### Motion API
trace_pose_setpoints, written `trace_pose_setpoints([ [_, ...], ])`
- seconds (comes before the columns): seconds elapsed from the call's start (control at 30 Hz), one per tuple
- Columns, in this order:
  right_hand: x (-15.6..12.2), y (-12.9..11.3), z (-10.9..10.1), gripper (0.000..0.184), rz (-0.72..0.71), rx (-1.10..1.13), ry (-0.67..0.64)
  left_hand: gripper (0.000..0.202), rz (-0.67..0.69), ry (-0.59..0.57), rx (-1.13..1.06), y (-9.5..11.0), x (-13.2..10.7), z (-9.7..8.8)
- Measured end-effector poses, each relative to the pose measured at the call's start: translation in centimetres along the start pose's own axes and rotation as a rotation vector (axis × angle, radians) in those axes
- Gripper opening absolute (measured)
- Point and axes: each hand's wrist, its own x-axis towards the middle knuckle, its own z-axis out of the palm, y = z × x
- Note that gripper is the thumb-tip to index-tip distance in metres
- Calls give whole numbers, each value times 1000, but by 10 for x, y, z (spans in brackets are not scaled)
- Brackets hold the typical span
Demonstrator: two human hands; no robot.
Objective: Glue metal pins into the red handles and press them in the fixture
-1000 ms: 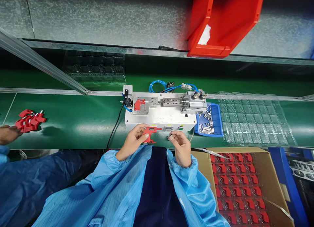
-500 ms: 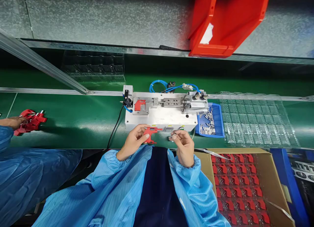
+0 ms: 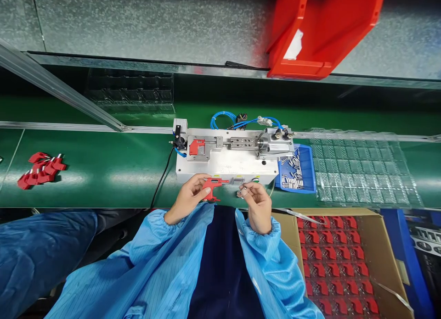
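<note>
My left hand (image 3: 189, 196) is closed on a red plastic part (image 3: 209, 189), thumb on its face, with a thin red prong pointing right. A little to the right, my right hand (image 3: 259, 205) pinches a small shiny metal pin (image 3: 242, 190) between thumb and fingers; its far end is hard to make out. Both hands are in front of the white-topped bench machine (image 3: 227, 165). Another red part (image 3: 196, 147) sits in the machine's metal fixture, in line with the rod and cylinder (image 3: 274, 143) on the right.
A blue bin (image 3: 313, 172) of metal pins stands right of the machine, beside clear plastic trays (image 3: 365, 167). Below, a cardboard box (image 3: 386, 259) contains rows of red parts. More red parts (image 3: 43, 170) lie far left. A red bin (image 3: 310, 71) overhangs the back shelf.
The co-worker's hand at the far left has withdrawn from the pile of red parts, and the sleeve is lower. My own hands have barely moved and keep their holds.
</note>
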Motion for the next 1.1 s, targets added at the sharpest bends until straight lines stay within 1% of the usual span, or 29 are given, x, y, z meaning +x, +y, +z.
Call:
trace_pose_setpoints([
  [0.23,1,5,0,30,14,-2,-19,44,3,4,11,-1,1,0],
  [0.37,2,5,0,31,28,24,-21,45,2,-6,21,-1,2,0],
  [0.57,4,4,0,32,43,38,-12,45,-3,12,24,0,2,1],
  [1.1,5,6,0,29,31,24,-27,47,-4,20,33,0,4,3],
])
